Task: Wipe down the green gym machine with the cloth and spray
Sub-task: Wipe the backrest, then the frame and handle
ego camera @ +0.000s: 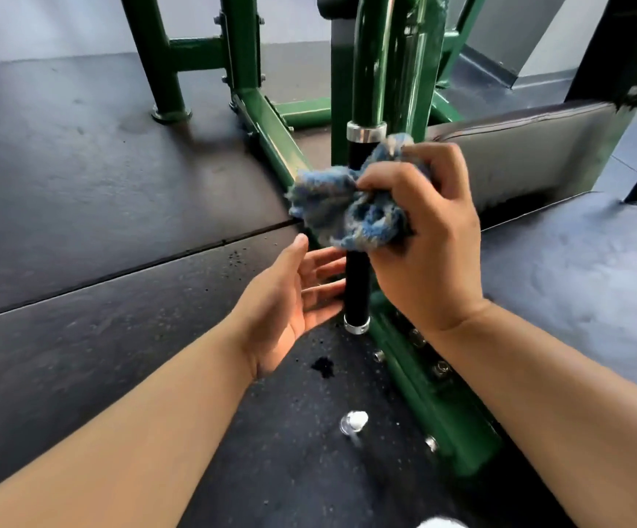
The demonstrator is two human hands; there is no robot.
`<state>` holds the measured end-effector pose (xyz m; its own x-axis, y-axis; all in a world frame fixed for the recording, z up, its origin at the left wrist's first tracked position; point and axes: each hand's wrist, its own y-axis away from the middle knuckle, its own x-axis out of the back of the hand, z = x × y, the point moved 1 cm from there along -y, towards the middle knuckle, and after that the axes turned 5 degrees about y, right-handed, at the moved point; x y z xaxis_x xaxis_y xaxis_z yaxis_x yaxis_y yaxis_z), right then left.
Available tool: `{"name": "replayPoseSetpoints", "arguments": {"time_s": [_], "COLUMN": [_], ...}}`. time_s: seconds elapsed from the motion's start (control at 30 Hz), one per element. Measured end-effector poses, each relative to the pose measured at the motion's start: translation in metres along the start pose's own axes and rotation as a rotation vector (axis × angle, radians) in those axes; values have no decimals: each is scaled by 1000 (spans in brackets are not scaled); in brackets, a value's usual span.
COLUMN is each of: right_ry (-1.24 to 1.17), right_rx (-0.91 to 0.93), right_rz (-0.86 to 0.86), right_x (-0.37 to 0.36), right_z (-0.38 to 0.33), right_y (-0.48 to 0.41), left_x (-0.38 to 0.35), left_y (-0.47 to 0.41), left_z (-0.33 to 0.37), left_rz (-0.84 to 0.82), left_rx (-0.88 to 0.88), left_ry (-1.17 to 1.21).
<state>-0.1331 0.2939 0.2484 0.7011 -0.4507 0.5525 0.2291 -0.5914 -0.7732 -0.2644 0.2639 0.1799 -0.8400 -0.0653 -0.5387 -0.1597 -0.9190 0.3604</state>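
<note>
The dark rubber floor (81,184) is taking up most of the view, w/ a seam running across it diagonally. The green machine (271,123) is standing on it, its frame tubes rising at top & a bolted base beam running down toward the lower right. A dark padded seat (530,154) is sitting to the right of the frame, behind the hands. The right hand (431,238) is gripping the cloth (340,207), fingers curled round it, & is pressing the bunched blue fabric against the upper half of a vertical black grip (356,283) that is hanging below a chrome collar (366,131) on the machine. The left hand (290,306) is lying open, palm turned toward the grip, straight fingers reaching up to its lower part; actual contact is hard to tell. The spray bottle (353,423) is standing upright on the floor just beside the base beam, between the two forearms, seen from above: clear body, white top, contents not readable. A small dark wet spot (322,367) is showing on the floor btw the bottle & the grip's lower end.
</note>
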Motion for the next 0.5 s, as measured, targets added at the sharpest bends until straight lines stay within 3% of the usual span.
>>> {"name": "replayPoseSetpoints", "arguments": {"time_s": [0.1,0.27,0.37,0.43,0.5], "right_ry": [-4,128,78,-108,-409], "right_rx": [7,-96,-309,-524,-832], "right_rz": [-165,-608,-442,-307,-298], "right_x": [-7,-8,3,8,5], "right_z": [15,53,62,46,32], "right_y": [50,140,106,80,76], "left_x": [3,7,9,11,11], "left_y": [3,9,6,9,14], "left_z": [-6,-15,-20,-21,-20], "left_rz": [1,-45,66,188,210], "left_rx": [61,90,32,10,18], "left_ry": [109,213,87,-53,-116]}}
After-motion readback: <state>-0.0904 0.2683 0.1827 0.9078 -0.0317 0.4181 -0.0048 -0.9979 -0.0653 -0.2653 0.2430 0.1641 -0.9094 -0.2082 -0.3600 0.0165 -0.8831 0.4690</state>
